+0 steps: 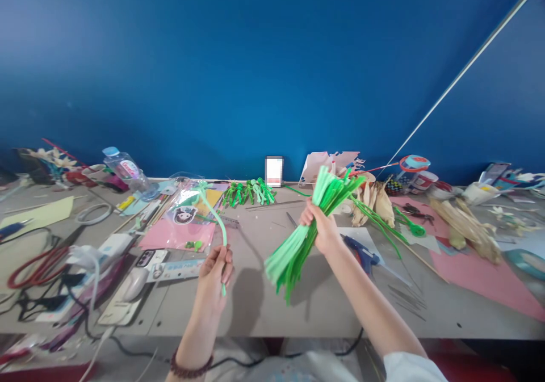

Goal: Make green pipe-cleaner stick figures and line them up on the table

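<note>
My left hand [218, 268] pinches a single pale green pipe cleaner [223, 227], which curves up to a looped or bunched top over the plastic bag. Its short lower end pokes out below my fingers. In my closed right hand [320, 226] is a thick bundle of pipe cleaners [293, 251], pale green on one side and brighter green on the other, held tilted above the table. At the back lie several small twisted green pipe-cleaner pieces [249, 192]. A blue glue gun [361, 255] rests on white paper, partly behind my right forearm.
A clear plastic bag [187, 200] lies on pink paper [162, 235] at left, near a phone [149, 258], a mouse [135, 284] and cables. A water bottle [128, 169] leans at the back left. Right are scissors [415, 210], dried husks [468, 229] and a tape roll [528, 263].
</note>
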Available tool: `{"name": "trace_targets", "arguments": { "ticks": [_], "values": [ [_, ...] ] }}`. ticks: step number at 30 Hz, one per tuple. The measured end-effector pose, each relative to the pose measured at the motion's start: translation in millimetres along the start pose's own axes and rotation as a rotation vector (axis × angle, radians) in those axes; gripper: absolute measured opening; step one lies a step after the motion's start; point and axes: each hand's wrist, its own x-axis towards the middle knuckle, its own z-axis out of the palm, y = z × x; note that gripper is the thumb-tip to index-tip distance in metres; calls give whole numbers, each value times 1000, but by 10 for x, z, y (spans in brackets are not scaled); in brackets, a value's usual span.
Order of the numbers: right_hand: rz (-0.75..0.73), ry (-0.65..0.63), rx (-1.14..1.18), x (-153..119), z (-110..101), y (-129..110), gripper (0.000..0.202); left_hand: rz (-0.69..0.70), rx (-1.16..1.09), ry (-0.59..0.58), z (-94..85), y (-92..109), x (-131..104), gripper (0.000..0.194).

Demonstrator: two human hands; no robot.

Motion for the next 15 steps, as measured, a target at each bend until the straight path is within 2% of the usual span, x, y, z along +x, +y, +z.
{"name": "trace_targets", "arguments": {
  "ticks": [5, 7, 10, 15],
  "values": [
    [258, -223, -41, -290, 186, 319, 31, 59, 174, -72, 251, -35, -25, 34],
    [343, -252, -4, -357, 266, 392, 30, 96, 273, -115, 357, -82, -74, 37],
    [362, -181, 52, -364, 337, 414, 33, 129, 409, -174, 442, -167, -159, 39],
    [278, -21, 45, -276, 313, 338, 34, 149, 523, -186, 398, -289, -256, 36]
  ]
}}
